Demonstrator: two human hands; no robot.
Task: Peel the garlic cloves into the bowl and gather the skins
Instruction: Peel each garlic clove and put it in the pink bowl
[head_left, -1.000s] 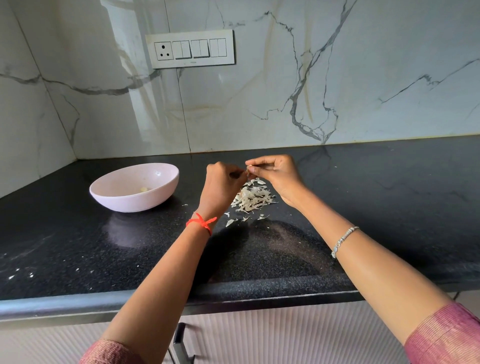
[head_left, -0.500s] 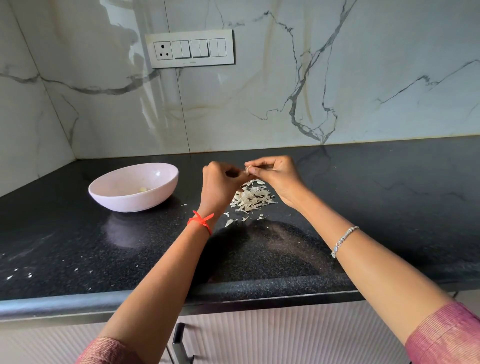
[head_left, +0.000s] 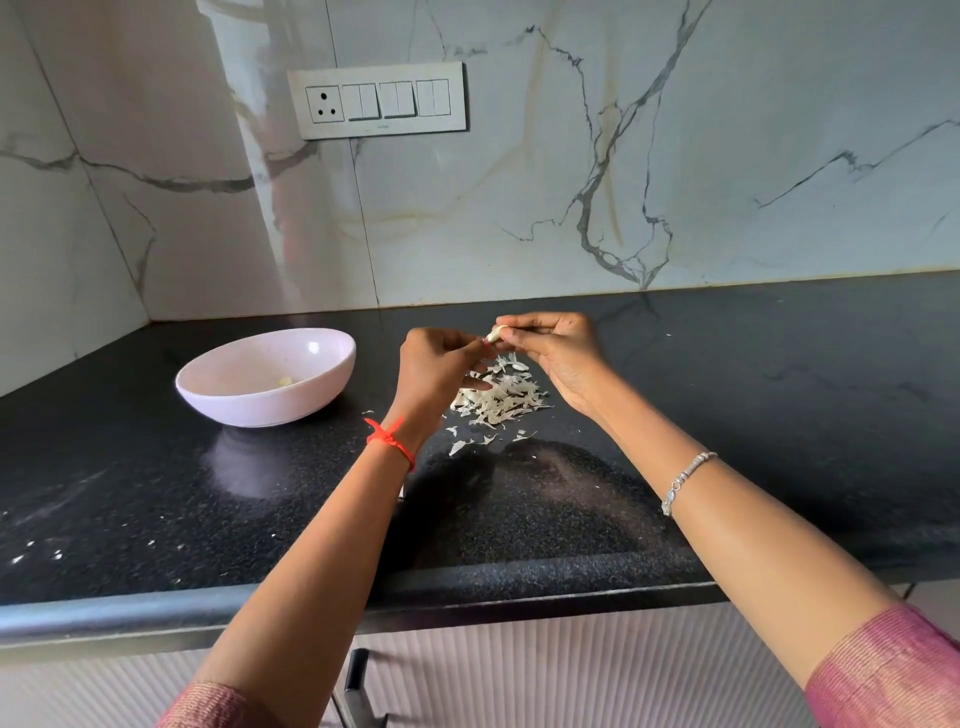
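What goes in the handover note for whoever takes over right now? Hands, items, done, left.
Right-hand grip: pinches a garlic clove above the skins pile.
Left-hand grip: fingers curled, fingertips at the clove's end, apparently picking at its skin.
Bowl: on the counter, left of both hands, with one pale peeled clove inside.
Done: at least one clove is peeled. Skins are mostly heaped, with loose flakes nearer the counter edge.
Left: finish this clove, drop it in the bowl, sweep the flakes into the pile. No other unpeeled cloves in view.
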